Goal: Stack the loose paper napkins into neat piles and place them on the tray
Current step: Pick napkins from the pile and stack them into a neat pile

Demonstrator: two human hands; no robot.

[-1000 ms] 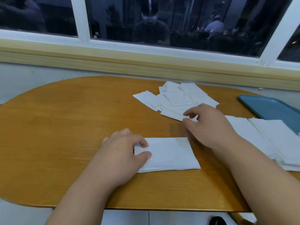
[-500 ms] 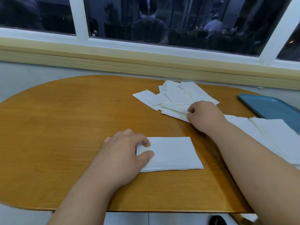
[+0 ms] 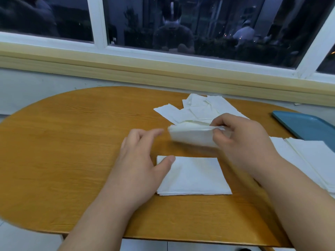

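Observation:
My right hand [image 3: 241, 140] pinches a white paper napkin [image 3: 190, 134] and holds it above the table, between the loose heap and the neat pile. The neat pile [image 3: 195, 176] of folded napkins lies in front of me. My left hand [image 3: 143, 160] hovers at the pile's left edge, fingers spread, its thumb over the pile's corner. A loose heap of napkins [image 3: 201, 107] lies farther back. The blue tray [image 3: 308, 125] sits at the far right, partly cut off by the frame.
More stacked napkins [image 3: 308, 160] lie at the right, overlapping the tray's near edge. The oval wooden table [image 3: 72, 142] stands against a wall under a window sill [image 3: 145, 71]. The table's front edge is close to my body.
My right hand has picked a napkin out of the loose heap and brought it toward me. My left hand has lifted off the neat pile and opened its fingers.

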